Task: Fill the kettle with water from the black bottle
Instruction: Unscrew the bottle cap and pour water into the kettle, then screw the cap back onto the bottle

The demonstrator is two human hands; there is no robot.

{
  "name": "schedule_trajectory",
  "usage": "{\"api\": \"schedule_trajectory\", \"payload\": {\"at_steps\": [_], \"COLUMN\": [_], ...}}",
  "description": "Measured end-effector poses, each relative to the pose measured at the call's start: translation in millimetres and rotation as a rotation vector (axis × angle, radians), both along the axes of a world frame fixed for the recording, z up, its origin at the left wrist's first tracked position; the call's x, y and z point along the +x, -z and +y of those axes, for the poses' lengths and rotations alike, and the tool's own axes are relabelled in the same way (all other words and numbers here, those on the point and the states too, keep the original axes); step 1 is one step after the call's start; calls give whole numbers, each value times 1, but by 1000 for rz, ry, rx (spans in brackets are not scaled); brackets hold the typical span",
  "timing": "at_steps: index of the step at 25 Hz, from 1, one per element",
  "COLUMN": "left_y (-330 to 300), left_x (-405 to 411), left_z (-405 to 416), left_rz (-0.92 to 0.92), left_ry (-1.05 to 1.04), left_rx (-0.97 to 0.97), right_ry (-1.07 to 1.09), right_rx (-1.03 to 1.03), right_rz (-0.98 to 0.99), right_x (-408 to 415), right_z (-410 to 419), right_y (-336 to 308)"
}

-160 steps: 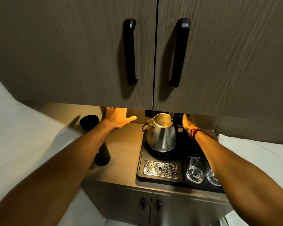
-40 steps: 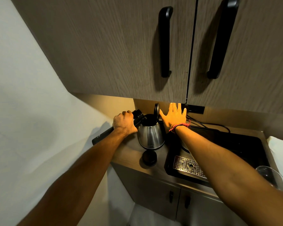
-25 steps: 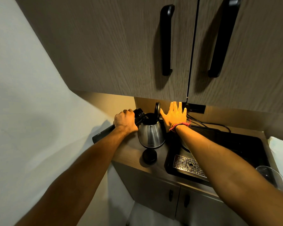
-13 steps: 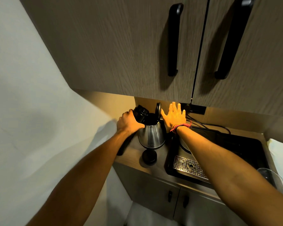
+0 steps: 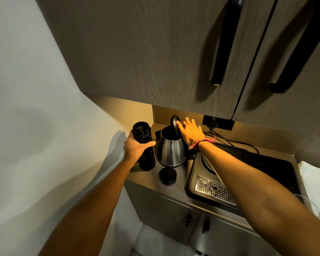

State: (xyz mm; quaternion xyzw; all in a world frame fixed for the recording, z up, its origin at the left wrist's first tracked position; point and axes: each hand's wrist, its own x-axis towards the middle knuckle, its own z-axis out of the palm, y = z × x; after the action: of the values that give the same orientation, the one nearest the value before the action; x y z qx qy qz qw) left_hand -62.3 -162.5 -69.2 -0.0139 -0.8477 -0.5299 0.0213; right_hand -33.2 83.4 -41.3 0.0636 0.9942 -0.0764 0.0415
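back upright, black bottle (image 5: 144, 145) in left hand (image 5: 135, 147), beside kettle (image 5: 171, 151).

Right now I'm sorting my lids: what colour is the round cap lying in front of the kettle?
Black; the cap shows in the head view.

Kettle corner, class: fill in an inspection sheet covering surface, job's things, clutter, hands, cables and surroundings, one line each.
Surface: wooden counter, lit from under the cabinet.
Job's things: black bottle upright, uncapped, left of the steel kettle; kettle lid tipped up; kettle stands on the counter, off the black tray.
Clutter: round black cap in front of the kettle; a glass at the right edge, mostly cut off.
Hands: left hand wrapped around the bottle; right hand open against the raised lid.
Cables: black cable running from the wall socket behind the tray.
Surroundings: upper cabinet doors closed; lower doors closed; white wall at left.
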Motion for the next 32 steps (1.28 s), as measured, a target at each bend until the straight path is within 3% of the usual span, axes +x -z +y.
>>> {"api": "schedule_trajectory", "payload": {"at_steps": [3, 5, 7, 9, 11, 14, 15, 20, 23, 25, 27, 28, 30, 32], "left_y": [-13, -31, -47, -53, -42, -23, -18, -7, -11, -10, -2, 1, 2, -11], "left_x": [-3, -6, -10, -6, 5, 6, 4, -5, -3, 3, 15, 19, 22, 21], "left_z": [-2, 0, 8, 30, 62, 92, 93, 94, 92, 84, 69, 61, 48, 40], "left_rz": [72, 277, 611, 869, 785, 226, 121, 96, 66, 148, 395, 535, 780, 887], "left_ry": [54, 50, 68, 246, 494, 589, 571, 584, 632, 622, 540, 514, 492, 460], "left_rx": [61, -4, -265, -557, -748, -823, -866, -1018, -973, -873, -810, -825, -901, -947], "right_ry": [122, 136, 82, -48, -145, -124, -119, -142, -79, -117, -274, -373, -492, -507], "right_rx": [-176, -160, -155, -123, -88, -58, -38, 29, 69, 236, 326, 295, 224, 194], "right_rz": [7, -2, 72, 188, 243, 200, 189, 169, 177, 324, 446, 387, 90, -150], "right_x": [-9, -10, -5, 3, 10, 9, 8, 6, 14, 33, 55, 64, 77, 83], "right_z": [-16, -21, -19, -16, -15, -12, -11, -15, -22, -34, -46, -52, -64, -74], "right_y": [1, 5, 10, 17, 24, 27, 28, 28, 26, 34, 58, 70, 87, 97]}}
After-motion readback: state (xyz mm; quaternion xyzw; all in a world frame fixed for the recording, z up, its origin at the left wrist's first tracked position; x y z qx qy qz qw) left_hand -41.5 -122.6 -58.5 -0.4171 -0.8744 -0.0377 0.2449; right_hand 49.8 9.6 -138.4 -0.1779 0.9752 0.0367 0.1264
